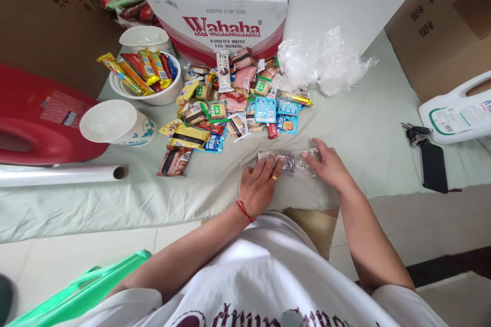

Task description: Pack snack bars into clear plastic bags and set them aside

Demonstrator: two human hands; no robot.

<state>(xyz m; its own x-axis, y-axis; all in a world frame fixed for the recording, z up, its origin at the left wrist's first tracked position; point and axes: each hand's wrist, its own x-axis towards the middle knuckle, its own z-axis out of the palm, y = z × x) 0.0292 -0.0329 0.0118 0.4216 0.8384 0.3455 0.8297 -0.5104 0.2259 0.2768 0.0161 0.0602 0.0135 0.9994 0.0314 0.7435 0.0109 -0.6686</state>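
A clear plastic bag (299, 162) with dark contents lies flat near the table's front edge; I cannot make out what is inside. My left hand (261, 180) rests on its left part, fingers stretched flat across the plastic. At the right end is my right hand (330, 166), thumb and forefinger spread, the thumb touching the plastic. Beyond both hands spreads a pile of small wrapped snacks, among them a light blue packet (265, 109), a white bar (223, 70) and a yellow packet (188, 136). A brown packet (174, 160) lies at the pile's near left.
Crumpled clear bags (326, 61) lie before a white carton. A white bowl (118, 94) of snack sticks, a paper cup (118, 122), a film roll (61, 174) and a red jug (46, 117) stand left. Keys (418, 134), a black case (433, 166) and a white bottle (460, 110) are right.
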